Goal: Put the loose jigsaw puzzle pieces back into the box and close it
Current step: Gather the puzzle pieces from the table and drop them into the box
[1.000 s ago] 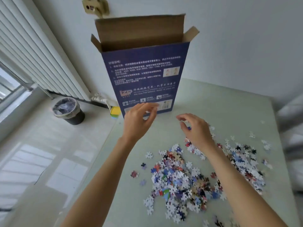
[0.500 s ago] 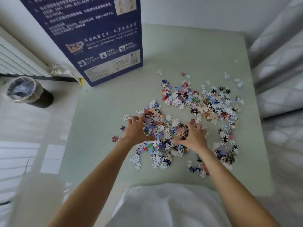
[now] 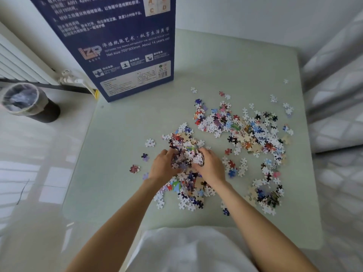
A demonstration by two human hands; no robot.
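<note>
A tall dark blue puzzle box (image 3: 125, 46) stands upright at the table's far left; its top is out of view. Loose jigsaw pieces (image 3: 245, 130) lie spread over the pale green table (image 3: 127, 134), in a near heap and a wider scatter to the right. My left hand (image 3: 164, 166) and my right hand (image 3: 210, 165) are cupped toward each other in the near heap. Their curled fingers hold a mound of pieces (image 3: 186, 156) between them. Single pieces (image 3: 134, 168) lie apart to the left of my hands.
A black waste bin (image 3: 29, 103) with a plastic liner stands on the floor at the left, beside a white radiator (image 3: 21, 61). Grey-white bedding (image 3: 337, 107) runs along the table's right edge. My white shirt (image 3: 192, 250) fills the bottom middle.
My hands dropped from near the box to the heap, then drew together, bunching pieces between them. The view tilted down, so the box's open top left the frame.
</note>
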